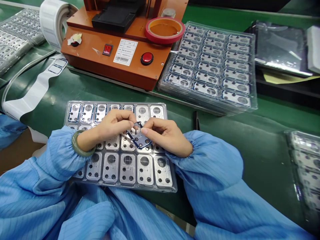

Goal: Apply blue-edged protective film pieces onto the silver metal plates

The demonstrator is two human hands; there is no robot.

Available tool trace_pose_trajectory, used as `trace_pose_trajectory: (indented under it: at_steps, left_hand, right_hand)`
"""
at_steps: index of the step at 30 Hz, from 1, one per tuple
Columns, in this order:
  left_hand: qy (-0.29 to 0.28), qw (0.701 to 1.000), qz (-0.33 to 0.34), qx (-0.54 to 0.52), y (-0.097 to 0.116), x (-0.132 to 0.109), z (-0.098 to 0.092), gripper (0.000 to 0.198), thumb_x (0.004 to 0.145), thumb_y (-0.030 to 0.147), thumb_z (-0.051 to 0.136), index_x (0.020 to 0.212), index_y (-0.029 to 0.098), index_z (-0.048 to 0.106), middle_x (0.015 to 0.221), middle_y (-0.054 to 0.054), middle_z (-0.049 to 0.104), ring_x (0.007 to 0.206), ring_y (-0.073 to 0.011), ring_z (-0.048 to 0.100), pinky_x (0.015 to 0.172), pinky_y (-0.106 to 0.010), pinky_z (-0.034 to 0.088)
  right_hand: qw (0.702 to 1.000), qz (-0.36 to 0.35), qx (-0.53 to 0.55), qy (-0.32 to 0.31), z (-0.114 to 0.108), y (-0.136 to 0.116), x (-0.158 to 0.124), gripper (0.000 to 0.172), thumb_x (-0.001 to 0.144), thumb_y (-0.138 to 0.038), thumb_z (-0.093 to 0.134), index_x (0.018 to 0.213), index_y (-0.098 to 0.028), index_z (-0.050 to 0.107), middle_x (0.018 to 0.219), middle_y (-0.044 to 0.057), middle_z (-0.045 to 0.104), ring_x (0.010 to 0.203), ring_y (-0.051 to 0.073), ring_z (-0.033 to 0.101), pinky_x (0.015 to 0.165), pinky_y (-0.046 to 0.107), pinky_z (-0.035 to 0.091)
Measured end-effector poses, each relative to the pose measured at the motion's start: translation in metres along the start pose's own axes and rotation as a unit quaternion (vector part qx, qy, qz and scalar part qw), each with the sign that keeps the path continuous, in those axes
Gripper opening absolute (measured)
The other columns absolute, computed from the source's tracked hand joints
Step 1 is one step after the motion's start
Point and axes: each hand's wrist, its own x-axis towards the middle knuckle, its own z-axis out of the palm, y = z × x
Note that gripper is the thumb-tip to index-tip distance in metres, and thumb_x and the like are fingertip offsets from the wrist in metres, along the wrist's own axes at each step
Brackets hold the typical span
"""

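Above a clear plastic tray (172,181), my two hands meet at a small metal plate with a blue border (143,141), held tilted. My right hand (166,135) pinches its upper right edge between thumb and fingers. At its upper left corner, the thumb and fingertips of my left hand (112,125) are closed on the edge. The tray holds rows of similar metal plates (128,168), each with a large round opening and small dark rings. Several in the far left row (88,112) carry blue borders; those in the near row look bare. My hands hide part of the middle rows.
An orange machine (112,71) with red buttons stands behind the tray, a roll of red tape (165,30) on it. Stacked trays of plates (212,63) are at back right. A label roll (53,23) trails its strip (32,96) at left. Another tray (306,163) lies far right.
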Motion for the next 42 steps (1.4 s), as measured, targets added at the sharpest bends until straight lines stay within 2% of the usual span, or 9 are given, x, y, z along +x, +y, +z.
trace_pose_trajectory:
  at_steps: [4, 14, 22, 27, 29, 33, 37, 42]
  left_hand:
    - [0.006, 1.0, 0.007, 0.023, 0.001, 0.0, 0.0, 0.014, 0.068, 0.024, 0.053, 0.058, 0.016, 0.06, 0.056, -0.001, 0.056, 0.055, -0.0118, 0.049, 0.051, -0.024, 0.037]
    - [-0.054, 0.992, 0.005, 0.117, 0.004, -0.003, -0.002, 0.016, 0.072, 0.023, 0.051, 0.058, 0.015, 0.053, 0.06, -0.001, 0.059, 0.06, -0.0115, 0.055, 0.057, -0.024, 0.041]
    - [-0.068, 0.988, 0.02, 0.134, 0.002, -0.004, -0.003, 0.02, 0.073, 0.023, 0.051, 0.057, 0.015, 0.059, 0.057, 0.0, 0.06, 0.056, -0.0105, 0.052, 0.056, -0.024, 0.039]
    - [-0.067, 0.991, 0.019, 0.118, 0.004, -0.003, -0.002, 0.024, 0.078, 0.026, 0.05, 0.061, 0.015, 0.063, 0.055, 0.0, 0.058, 0.055, -0.0107, 0.052, 0.055, -0.023, 0.04]
    - [-0.053, 0.993, 0.015, 0.107, 0.004, -0.003, -0.001, 0.026, 0.081, 0.029, 0.05, 0.067, 0.015, 0.066, 0.056, 0.0, 0.058, 0.055, -0.0106, 0.052, 0.054, -0.023, 0.04]
    - [0.024, 0.995, -0.003, 0.099, 0.003, -0.002, 0.002, 0.025, 0.084, 0.03, 0.051, 0.07, 0.015, 0.066, 0.057, 0.001, 0.057, 0.05, -0.0088, 0.051, 0.049, -0.02, 0.039]
    - [0.091, 0.99, 0.016, 0.104, 0.0, -0.002, 0.003, 0.024, 0.087, 0.029, 0.051, 0.072, 0.016, 0.064, 0.055, 0.003, 0.053, 0.047, -0.0072, 0.049, 0.047, -0.019, 0.037]
    - [0.1, 0.987, 0.026, 0.12, -0.004, 0.0, 0.001, 0.024, 0.089, 0.029, 0.05, 0.076, 0.017, 0.065, 0.057, 0.004, 0.053, 0.048, -0.007, 0.049, 0.048, -0.019, 0.036]
  right_hand:
    - [1.0, 0.001, 0.0, 0.004, 0.0, 0.001, 0.0, 0.023, 0.08, -0.033, 0.065, 0.066, -0.016, 0.057, 0.053, -0.005, 0.049, 0.047, 0.006, 0.041, 0.043, 0.021, 0.032]
    - [0.998, 0.027, 0.022, 0.045, -0.004, 0.002, 0.002, 0.027, 0.076, -0.037, 0.068, 0.063, -0.016, 0.056, 0.055, -0.004, 0.051, 0.049, 0.007, 0.042, 0.044, 0.021, 0.032]
    - [0.999, 0.027, 0.012, 0.032, -0.004, 0.002, 0.003, 0.029, 0.076, -0.038, 0.068, 0.062, -0.017, 0.055, 0.054, -0.004, 0.05, 0.049, 0.007, 0.041, 0.044, 0.021, 0.031]
    - [0.999, 0.032, 0.008, 0.024, -0.006, 0.004, 0.002, 0.029, 0.078, -0.04, 0.067, 0.065, -0.016, 0.057, 0.048, -0.007, 0.043, 0.044, 0.005, 0.035, 0.04, 0.02, 0.025]
    - [0.999, 0.03, 0.007, 0.036, -0.005, 0.004, 0.003, 0.029, 0.078, -0.041, 0.067, 0.066, -0.016, 0.058, 0.047, -0.007, 0.042, 0.042, 0.005, 0.034, 0.038, 0.019, 0.023]
    - [0.996, 0.059, 0.025, 0.061, -0.004, 0.006, 0.003, 0.029, 0.081, -0.045, 0.063, 0.074, -0.017, 0.06, 0.042, -0.007, 0.046, 0.034, 0.006, 0.04, 0.033, 0.018, 0.025]
    - [0.988, 0.057, 0.124, 0.068, -0.006, 0.01, 0.003, 0.025, 0.081, -0.038, 0.06, 0.094, -0.017, 0.064, 0.05, -0.004, 0.06, 0.037, 0.009, 0.052, 0.036, 0.02, 0.037]
    - [0.978, 0.049, 0.188, 0.073, -0.009, 0.014, 0.004, 0.023, 0.076, -0.026, 0.059, 0.095, -0.015, 0.065, 0.055, -0.003, 0.066, 0.04, 0.01, 0.058, 0.04, 0.021, 0.044]
